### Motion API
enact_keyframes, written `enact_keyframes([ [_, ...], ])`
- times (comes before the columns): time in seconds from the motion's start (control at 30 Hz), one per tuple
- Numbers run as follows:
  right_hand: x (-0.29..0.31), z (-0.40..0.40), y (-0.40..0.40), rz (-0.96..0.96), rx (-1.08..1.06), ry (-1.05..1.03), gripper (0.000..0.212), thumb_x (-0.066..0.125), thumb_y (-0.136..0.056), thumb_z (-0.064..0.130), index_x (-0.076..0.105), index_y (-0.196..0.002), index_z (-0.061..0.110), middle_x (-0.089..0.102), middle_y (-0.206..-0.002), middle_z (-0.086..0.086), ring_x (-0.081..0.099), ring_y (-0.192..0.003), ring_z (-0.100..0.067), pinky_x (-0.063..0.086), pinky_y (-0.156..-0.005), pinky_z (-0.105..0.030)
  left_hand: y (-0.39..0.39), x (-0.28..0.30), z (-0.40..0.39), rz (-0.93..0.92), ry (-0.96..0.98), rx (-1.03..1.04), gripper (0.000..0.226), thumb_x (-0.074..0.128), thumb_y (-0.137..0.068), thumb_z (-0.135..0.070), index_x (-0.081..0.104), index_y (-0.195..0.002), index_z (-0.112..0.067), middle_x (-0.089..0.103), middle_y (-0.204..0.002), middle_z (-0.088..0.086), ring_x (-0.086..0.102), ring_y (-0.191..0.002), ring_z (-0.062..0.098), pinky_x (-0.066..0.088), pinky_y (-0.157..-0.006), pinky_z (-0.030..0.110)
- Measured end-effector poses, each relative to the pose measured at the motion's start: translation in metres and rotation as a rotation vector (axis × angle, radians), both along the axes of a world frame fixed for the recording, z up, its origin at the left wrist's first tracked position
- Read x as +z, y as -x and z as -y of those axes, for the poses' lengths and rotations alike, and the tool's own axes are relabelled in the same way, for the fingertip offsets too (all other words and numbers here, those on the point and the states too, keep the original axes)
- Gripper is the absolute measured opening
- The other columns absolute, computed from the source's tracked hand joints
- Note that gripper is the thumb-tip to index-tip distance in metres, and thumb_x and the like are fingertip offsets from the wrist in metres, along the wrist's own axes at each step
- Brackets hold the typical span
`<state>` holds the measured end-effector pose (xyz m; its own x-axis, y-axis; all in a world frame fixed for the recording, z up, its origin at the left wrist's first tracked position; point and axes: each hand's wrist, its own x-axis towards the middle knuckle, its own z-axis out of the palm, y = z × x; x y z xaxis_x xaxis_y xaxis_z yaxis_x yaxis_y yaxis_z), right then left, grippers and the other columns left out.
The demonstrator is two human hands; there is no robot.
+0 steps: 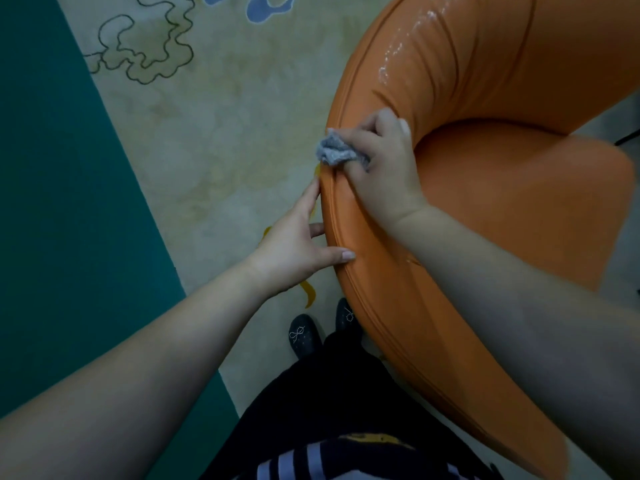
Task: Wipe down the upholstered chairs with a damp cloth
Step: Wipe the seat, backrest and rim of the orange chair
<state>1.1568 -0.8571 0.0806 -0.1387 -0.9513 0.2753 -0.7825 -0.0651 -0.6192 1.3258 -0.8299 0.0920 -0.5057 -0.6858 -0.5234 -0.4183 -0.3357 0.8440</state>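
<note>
seen from above, the right hand bunches a grey damp cloth in curled fingers and presses it onto the padded rim of an orange upholstered chair; the wad sticks out just beyond the knuckles, toward the rim's outer edge. the left hand lies open and nearly flat against the chair's outer side, fingers straight, thumb resting across the piping just below the cloth. the two hands are near each other but not touching. beyond the right fingertips, up the backrest, a streak of wet droplets glistens on the cover. below the left palm lie a patterned pale rug and the person's dark shoes.

probable risks, judged from this arrangement: the cloth is gathered into a small lump, so little of it meets the cover and a stroke may leave unwiped bands either side of the fingers. it also appears to carry much water, judging by the droplets, which could run into the seam beside the left thumb or drip onto the rug. the wad sits near the edge of the rim, where a hard stroke might carry it off the edge. should the left hand ease its bracing, the chair might shift under the push.
</note>
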Motion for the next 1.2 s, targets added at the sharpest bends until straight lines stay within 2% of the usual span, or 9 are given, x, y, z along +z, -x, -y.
enact_keyframes([
  [0.17, -0.002, -0.064, 0.012, 0.019, 0.184, -0.089, 0.035, 0.055, -0.08, 0.015, 0.073, -0.109, 0.021, 0.049, -0.09, -0.008, 0.048, -0.086, -0.028, 0.04, -0.071, -0.038, 0.005, 0.004, 0.003, 0.026, 0.001, -0.012, 0.131, 0.087, -0.047, -0.044, 0.006, -0.151, -0.042, 0.041, -0.142, -0.026, 0.057, -0.119, 0.017, 0.052, -0.093, 0.046],
  [0.4, 0.015, 0.037, 0.02, -0.094, 0.069, -0.079, 0.031, 0.06, -0.073, 0.008, 0.076, -0.098, 0.016, 0.054, -0.093, -0.017, 0.05, -0.088, -0.041, 0.046, -0.072, -0.049, 0.006, 0.005, 0.005, 0.046, 0.028, 0.0, 0.127, 0.085, -0.051, -0.045, 0.008, -0.151, -0.042, 0.034, -0.149, -0.02, 0.058, -0.118, 0.017, 0.053, -0.092, 0.043],
  [0.5, 0.01, 0.007, 0.019, -0.049, 0.158, -0.074, 0.029, 0.058, -0.077, 0.01, 0.075, -0.1, 0.012, 0.054, -0.093, -0.018, 0.05, -0.088, -0.039, 0.045, -0.071, -0.044, 0.01, 0.006, 0.007, 0.015, 0.018, 0.033, 0.122, 0.087, -0.054, -0.037, 0.012, -0.151, -0.038, 0.043, -0.14, -0.023, 0.06, -0.114, 0.016, 0.054, -0.091, 0.044],
  [0.6, 0.004, -0.039, 0.015, 0.042, 0.242, -0.056, 0.034, 0.061, -0.079, 0.006, 0.074, -0.107, 0.02, 0.052, -0.091, -0.012, 0.05, -0.085, -0.031, 0.039, -0.073, -0.034, 0.013, 0.007, 0.009, 0.022, 0.027, 0.06, 0.127, 0.085, -0.049, -0.043, 0.012, -0.152, -0.035, 0.045, -0.137, -0.025, 0.059, -0.115, 0.014, 0.054, -0.091, 0.044],
  [0.77, -0.005, 0.013, 0.015, 0.083, 0.002, 0.084, 0.035, 0.067, -0.073, 0.003, 0.076, -0.104, 0.017, 0.047, -0.088, -0.011, 0.052, -0.084, -0.034, 0.032, -0.081, -0.022, 0.022, 0.007, 0.018, 0.015, 0.086, 0.099, 0.105, 0.08, -0.076, -0.017, 0.01, -0.153, -0.03, 0.037, -0.126, -0.036, 0.061, -0.11, 0.008, 0.053, -0.092, 0.036],
  [0.9, -0.007, 0.025, 0.018, 0.177, -0.133, 0.072, 0.038, 0.065, -0.07, 0.006, 0.075, -0.105, 0.018, 0.047, -0.092, -0.006, 0.05, -0.089, -0.03, 0.026, -0.088, -0.007, 0.03, 0.007, 0.03, 0.01, 0.098, 0.136, 0.099, 0.075, -0.079, -0.032, 0.009, -0.152, -0.031, 0.033, -0.142, -0.023, 0.058, -0.117, 0.012, 0.052, -0.094, 0.039],
  [0.97, -0.009, 0.003, 0.017, 0.173, -0.129, 0.047, 0.043, 0.066, -0.072, 0.005, 0.072, -0.111, 0.022, 0.049, -0.093, -0.008, 0.049, -0.089, -0.028, 0.028, -0.089, -0.011, 0.033, 0.009, 0.035, 0.019, 0.104, 0.145, 0.095, 0.072, -0.082, -0.031, 0.01, -0.153, -0.029, 0.034, -0.141, -0.025, 0.059, -0.116, 0.011, 0.051, -0.096, 0.04],
  [1.07, -0.011, -0.017, 0.021, 0.145, -0.117, -0.017, 0.039, 0.066, -0.077, 0.02, 0.07, -0.116, 0.025, 0.05, -0.093, -0.01, 0.052, -0.088, -0.027, 0.043, -0.086, -0.034, 0.037, 0.01, 0.04, 0.017, 0.104, 0.17, 0.082, 0.065, -0.09, -0.021, 0.012, -0.152, -0.029, 0.038, -0.126, -0.032, 0.061, -0.111, 0.008, 0.053, -0.094, 0.038],
  [1.2, -0.008, 0.037, 0.031, 0.112, -0.244, 0.008, 0.033, 0.066, -0.077, 0.041, 0.074, -0.102, 0.02, 0.051, -0.09, -0.01, 0.055, -0.085, -0.03, 0.048, -0.074, -0.048, 0.041, 0.008, 0.054, 0.05, 0.12, 0.176, 0.087, 0.065, -0.079, -0.043, 0.017, -0.151, -0.035, 0.036, -0.133, -0.026, 0.057, -0.118, 0.014, 0.05, -0.098, 0.041],
])
